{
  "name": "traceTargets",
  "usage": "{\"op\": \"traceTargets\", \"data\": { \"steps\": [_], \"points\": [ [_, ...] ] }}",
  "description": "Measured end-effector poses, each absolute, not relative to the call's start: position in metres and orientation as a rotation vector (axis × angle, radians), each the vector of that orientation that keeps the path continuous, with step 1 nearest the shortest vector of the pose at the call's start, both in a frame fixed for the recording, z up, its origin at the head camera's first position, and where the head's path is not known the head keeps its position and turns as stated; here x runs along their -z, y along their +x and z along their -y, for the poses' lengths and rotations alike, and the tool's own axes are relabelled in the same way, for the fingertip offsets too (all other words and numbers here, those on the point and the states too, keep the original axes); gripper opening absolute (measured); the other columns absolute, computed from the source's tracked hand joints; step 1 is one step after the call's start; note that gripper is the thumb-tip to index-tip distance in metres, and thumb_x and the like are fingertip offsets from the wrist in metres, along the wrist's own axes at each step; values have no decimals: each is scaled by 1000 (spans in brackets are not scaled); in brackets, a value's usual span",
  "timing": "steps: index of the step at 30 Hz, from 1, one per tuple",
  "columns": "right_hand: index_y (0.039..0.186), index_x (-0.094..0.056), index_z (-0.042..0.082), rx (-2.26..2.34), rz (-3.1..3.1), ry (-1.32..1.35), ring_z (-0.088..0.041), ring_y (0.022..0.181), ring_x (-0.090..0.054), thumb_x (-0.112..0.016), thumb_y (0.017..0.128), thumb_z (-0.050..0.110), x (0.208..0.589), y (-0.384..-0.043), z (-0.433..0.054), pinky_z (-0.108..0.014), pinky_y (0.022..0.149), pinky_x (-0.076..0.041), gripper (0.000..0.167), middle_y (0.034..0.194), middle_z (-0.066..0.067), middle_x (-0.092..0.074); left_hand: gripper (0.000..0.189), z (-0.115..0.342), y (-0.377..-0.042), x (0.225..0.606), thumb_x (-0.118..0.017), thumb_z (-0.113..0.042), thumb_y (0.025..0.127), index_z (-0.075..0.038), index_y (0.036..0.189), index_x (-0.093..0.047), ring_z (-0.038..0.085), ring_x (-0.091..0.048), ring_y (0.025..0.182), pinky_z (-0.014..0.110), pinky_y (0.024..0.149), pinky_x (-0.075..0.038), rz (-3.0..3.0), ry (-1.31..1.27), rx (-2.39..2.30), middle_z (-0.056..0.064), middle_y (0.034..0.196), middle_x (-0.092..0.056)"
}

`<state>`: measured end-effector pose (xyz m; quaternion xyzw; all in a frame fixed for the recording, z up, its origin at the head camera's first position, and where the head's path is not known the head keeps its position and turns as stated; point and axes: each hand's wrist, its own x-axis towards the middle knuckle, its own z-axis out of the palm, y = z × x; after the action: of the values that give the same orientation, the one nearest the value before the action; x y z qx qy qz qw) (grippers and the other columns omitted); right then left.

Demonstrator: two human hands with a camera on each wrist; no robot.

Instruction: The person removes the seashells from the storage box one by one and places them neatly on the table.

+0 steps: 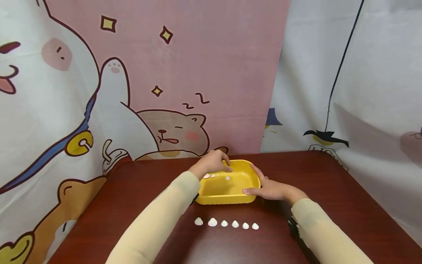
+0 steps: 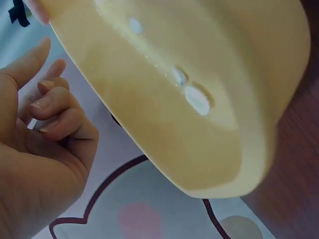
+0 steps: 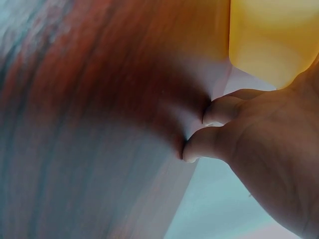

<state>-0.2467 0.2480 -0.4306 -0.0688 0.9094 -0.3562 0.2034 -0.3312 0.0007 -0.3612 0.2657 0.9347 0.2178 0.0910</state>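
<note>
A yellow plastic tub [image 1: 225,200] stands on the table, with a few small white shells [image 2: 197,99] on its floor. My left hand [image 1: 213,162] is over the tub's far left part, fingers loosely bent. In the left wrist view, thumb and forefinger stand apart and nothing shows between them. The right hand [image 1: 271,187] grips the tub's right end, thumb over the near rim and fingers along the outer side. Two of its fingertips [image 3: 189,155] reach down to the tabletop in the right wrist view. Nearer me lies a row of several white shells [image 1: 224,223].
The dark red-brown wooden table [image 1: 158,190] ends at the back against a hanging cloth [image 1: 230,73] printed with cartoon animals. More of this cloth runs along the left and right sides.
</note>
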Motion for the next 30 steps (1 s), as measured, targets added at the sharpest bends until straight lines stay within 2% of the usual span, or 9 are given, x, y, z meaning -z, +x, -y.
{"op": "traceTargets", "data": {
  "steps": [5, 11, 15, 20, 24, 26, 30],
  "points": [
    [170, 13, 27, 1018, -2530, -189, -53, 154, -30, -68, 89, 75, 433, -246, -247, -75, 120, -31, 125, 171, -32, -19, 17, 1, -348, 363, -83, -31, 94, -19, 106, -83, 23, -64, 112, 39, 101, -55, -2746, 846, -651, 1, 119, -75],
    [170, 13, 28, 1008, -2529, -180, -54, 156, -26, -68, 89, 75, 433, -246, -245, -77, 121, -28, 124, 173, -31, -17, 8, -1, -365, 359, -83, -27, 95, -19, 96, -82, 18, -60, 95, 30, 84, -51, -2685, 901, -665, -2, 97, -73],
    [170, 12, 28, 1003, -2534, -158, -54, 157, -26, -68, 88, 76, 434, -245, -245, -77, 121, -28, 124, 173, -30, -17, 7, -6, -371, 361, -83, -24, 95, -19, 90, -81, 16, -58, 89, 27, 80, -48, -2658, 924, -715, -3, 89, -72],
    [170, 13, 28, 991, -2535, -145, -54, 156, -28, -67, 88, 77, 434, -243, -246, -77, 119, -30, 125, 173, -31, -19, 7, -11, -375, 371, -82, -23, 95, -20, 89, -83, 15, -60, 93, 28, 85, -50, -2572, 971, -709, -4, 96, -76],
    [170, 12, 30, 973, -2550, -143, -55, 156, -29, -67, 87, 78, 432, -244, -246, -77, 119, -31, 124, 173, -32, -19, 4, -10, -378, 378, -83, -23, 95, -20, 92, -82, 15, -59, 96, 28, 85, -51, -2557, 984, -689, -3, 103, -73],
    [170, 12, 31, 965, -2556, -138, -55, 156, -29, -66, 87, 79, 430, -244, -246, -78, 119, -30, 124, 173, -32, -19, 4, -9, -379, 380, -83, -23, 94, -20, 94, -82, 13, -58, 91, 26, 80, -51, -2553, 974, -676, -4, 100, -69],
    [170, 12, 31, 952, -2559, -137, -56, 157, -28, -66, 87, 79, 427, -246, -247, -78, 119, -30, 124, 173, -32, -19, 15, -8, -380, 381, -82, -21, 95, -15, 109, -81, 11, -48, 63, 28, 62, -45, -2444, 929, -619, -3, 81, -63]
  ]
}}
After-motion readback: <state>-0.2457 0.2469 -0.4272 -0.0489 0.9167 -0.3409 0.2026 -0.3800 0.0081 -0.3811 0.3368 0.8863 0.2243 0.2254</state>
